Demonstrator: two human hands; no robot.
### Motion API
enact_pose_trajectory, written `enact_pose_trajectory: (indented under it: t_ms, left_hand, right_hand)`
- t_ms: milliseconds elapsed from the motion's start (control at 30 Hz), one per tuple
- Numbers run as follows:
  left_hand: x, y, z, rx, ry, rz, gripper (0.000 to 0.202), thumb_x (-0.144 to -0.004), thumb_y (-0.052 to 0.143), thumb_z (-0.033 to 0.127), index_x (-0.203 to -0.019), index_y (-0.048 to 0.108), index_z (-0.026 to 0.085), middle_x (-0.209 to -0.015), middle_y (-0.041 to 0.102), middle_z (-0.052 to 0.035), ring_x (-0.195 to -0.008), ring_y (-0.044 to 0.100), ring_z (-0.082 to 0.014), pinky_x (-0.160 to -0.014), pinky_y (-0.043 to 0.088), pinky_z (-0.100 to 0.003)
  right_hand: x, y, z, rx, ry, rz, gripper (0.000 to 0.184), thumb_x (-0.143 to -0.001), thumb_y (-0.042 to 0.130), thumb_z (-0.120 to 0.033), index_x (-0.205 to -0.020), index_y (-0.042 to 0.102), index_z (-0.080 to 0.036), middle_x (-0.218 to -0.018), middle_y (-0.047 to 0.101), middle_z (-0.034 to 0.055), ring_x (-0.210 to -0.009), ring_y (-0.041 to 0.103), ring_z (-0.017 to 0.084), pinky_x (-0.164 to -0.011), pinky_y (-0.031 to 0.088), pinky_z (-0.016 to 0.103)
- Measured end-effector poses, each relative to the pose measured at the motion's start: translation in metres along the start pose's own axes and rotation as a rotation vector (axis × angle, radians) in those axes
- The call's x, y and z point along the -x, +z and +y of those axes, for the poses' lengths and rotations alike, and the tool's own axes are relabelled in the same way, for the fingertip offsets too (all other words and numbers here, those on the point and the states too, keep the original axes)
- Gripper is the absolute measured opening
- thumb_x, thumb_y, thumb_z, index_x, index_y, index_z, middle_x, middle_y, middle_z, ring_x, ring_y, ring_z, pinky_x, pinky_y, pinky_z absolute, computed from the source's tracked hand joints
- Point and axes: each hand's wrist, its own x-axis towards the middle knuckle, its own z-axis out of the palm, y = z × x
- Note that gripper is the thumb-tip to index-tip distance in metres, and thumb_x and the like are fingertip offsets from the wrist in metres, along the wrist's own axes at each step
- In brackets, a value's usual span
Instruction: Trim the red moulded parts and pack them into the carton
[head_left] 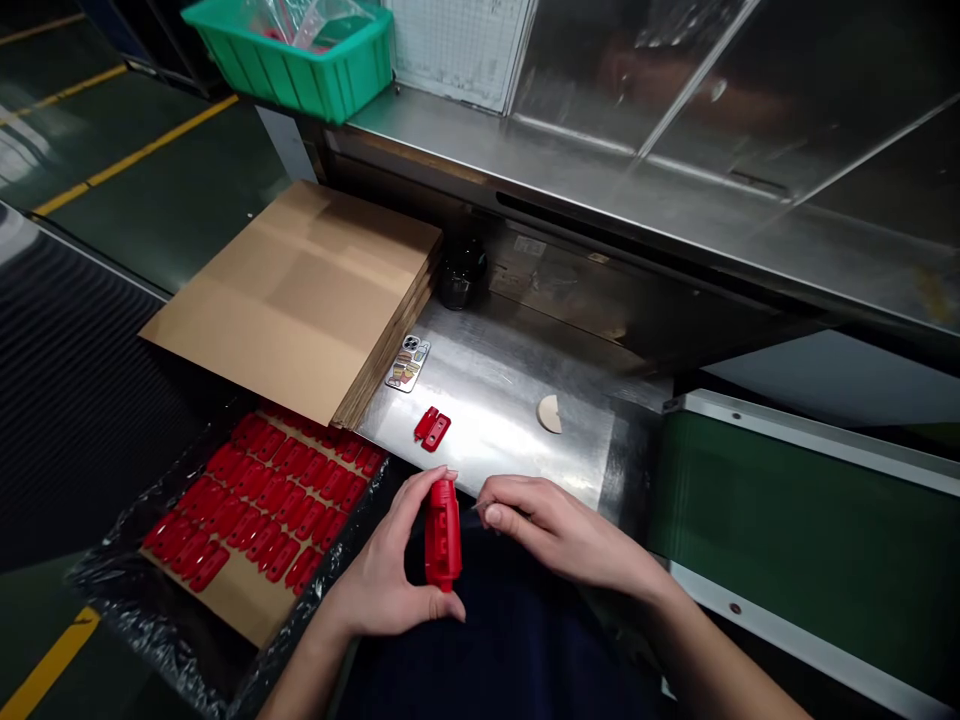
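Note:
My left hand (390,565) grips a red plastic part (442,540) by its two ends, thumb below and fingers above. The part stands on edge, its slotted narrow side towards me. Close to its right, my right hand (551,525) is closed in a pinch, and a thin, pointed tip shows at the fingertips; most of that object is hidden. Another red plastic part (433,429) lies flat on the metal table (502,400) beyond my hands. Rows of similar red parts (262,490) lie on cardboard inside a box lined with black plastic (176,640) at the lower left.
Stacked cardboard sheets (300,290) stand left of the table. A phone (408,363), a beige rounded piece (550,413) and a black object (463,272) rest on the metal. A green conveyor belt (810,560) runs at right. A green bin (300,75) sits on the upper ledge.

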Motion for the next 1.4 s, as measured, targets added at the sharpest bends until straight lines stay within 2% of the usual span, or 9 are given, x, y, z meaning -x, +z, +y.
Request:
enact_pose_trajectory:
  t_ms: [133,267,500,667,967,1167,1400]
  left_hand:
    - [0.004,-0.003,0.009,-0.032,0.067,0.0,0.124,-0.056,0.101,0.046,-0.161,0.038,0.033,-0.159,0.049,-0.0135,-0.146,0.048,-0.0438,-0.126,0.04,-0.057]
    - [0.005,-0.002,0.014,-0.082,0.124,0.028,0.121,-0.056,0.101,0.047,-0.159,0.038,0.034,-0.158,0.049,-0.013,-0.145,0.05,-0.0427,-0.124,0.043,-0.055]
    - [0.006,0.001,0.014,-0.116,0.162,0.056,0.119,-0.06,0.099,0.05,-0.159,0.036,0.034,-0.157,0.05,-0.0132,-0.144,0.051,-0.0404,-0.123,0.044,-0.055]
    - [0.006,0.0,0.016,-0.118,0.111,0.042,0.118,-0.061,0.098,0.05,-0.16,0.036,0.033,-0.16,0.048,-0.0144,-0.148,0.048,-0.0412,-0.125,0.042,-0.057]
    - [0.002,0.001,0.024,-0.165,0.096,-0.006,0.118,-0.064,0.097,0.048,-0.16,0.028,0.045,-0.167,0.043,-0.0069,-0.154,0.043,-0.0362,-0.127,0.04,-0.056]
    - [0.002,0.002,0.024,-0.193,0.144,-0.055,0.115,-0.066,0.096,0.045,-0.16,0.029,0.041,-0.166,0.045,-0.0088,-0.153,0.044,-0.0353,-0.128,0.04,-0.051]
    - [0.0,0.004,0.023,-0.219,0.205,-0.088,0.114,-0.07,0.094,0.044,-0.162,0.027,0.038,-0.166,0.044,-0.0104,-0.154,0.043,-0.0342,-0.129,0.039,-0.048]
  right_hand:
    - [-0.006,0.008,-0.009,0.183,-0.074,0.02,0.034,-0.113,0.036,-0.043,-0.091,0.054,-0.024,-0.078,0.056,-0.0034,-0.067,0.047,0.012,-0.065,0.036,0.029]
    - [-0.01,0.011,-0.012,0.269,-0.096,0.004,0.035,-0.113,0.035,-0.041,-0.086,0.05,-0.024,-0.072,0.052,-0.0041,-0.06,0.044,0.012,-0.06,0.033,0.031]
    - [-0.015,0.011,-0.012,0.405,-0.124,0.015,0.033,-0.113,0.037,-0.039,-0.087,0.052,-0.024,-0.071,0.054,-0.004,-0.056,0.04,0.011,-0.058,0.027,0.031]
    - [-0.017,0.008,-0.014,0.422,-0.138,0.012,0.033,-0.113,0.036,-0.039,-0.089,0.051,-0.023,-0.072,0.054,-0.0046,-0.056,0.038,0.01,-0.058,0.027,0.031]
    - [-0.012,0.004,-0.019,0.48,-0.055,-0.04,0.031,-0.112,0.033,-0.041,-0.088,0.043,-0.023,-0.075,0.057,-0.0048,-0.056,0.037,0.01,-0.058,0.021,0.032]
    - [-0.002,-0.002,-0.024,0.435,-0.016,-0.112,0.028,-0.112,0.032,-0.04,-0.094,0.046,-0.025,-0.075,0.059,-0.0051,-0.057,0.04,0.01,-0.059,0.025,0.031]
    - [0.005,-0.008,-0.026,0.372,0.0,-0.152,0.026,-0.112,0.035,-0.037,-0.092,0.044,-0.025,-0.073,0.058,-0.005,-0.059,0.046,0.01,-0.062,0.03,0.029]
